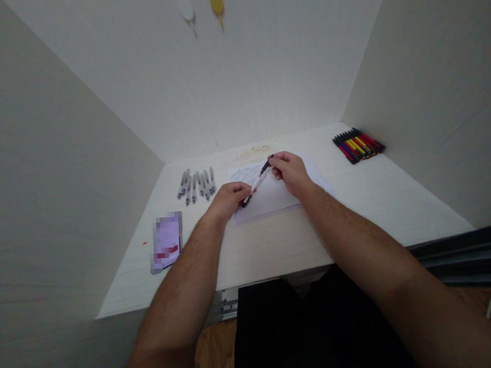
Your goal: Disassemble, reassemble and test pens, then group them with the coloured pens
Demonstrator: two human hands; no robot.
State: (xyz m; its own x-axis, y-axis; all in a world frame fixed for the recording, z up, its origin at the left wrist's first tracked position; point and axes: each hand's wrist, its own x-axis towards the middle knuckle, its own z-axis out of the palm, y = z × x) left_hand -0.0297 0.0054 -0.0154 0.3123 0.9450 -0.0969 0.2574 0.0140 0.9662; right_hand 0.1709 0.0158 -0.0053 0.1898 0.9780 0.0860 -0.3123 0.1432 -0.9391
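A pen with a pale barrel and black ends slants between my hands above white paper. My left hand pinches its lower end between thumb and fingers. At the upper black end, my right hand closes its fingertips on the same pen. The paper lies flat on the desk, with faint handwriting near its upper left part.
Several clear pens lie left of the paper. A phone-like object, pixelated, is near my left forearm. Several coloured pens with black ends lie at the right wall. Two hooks, one yellow, are on the back wall.
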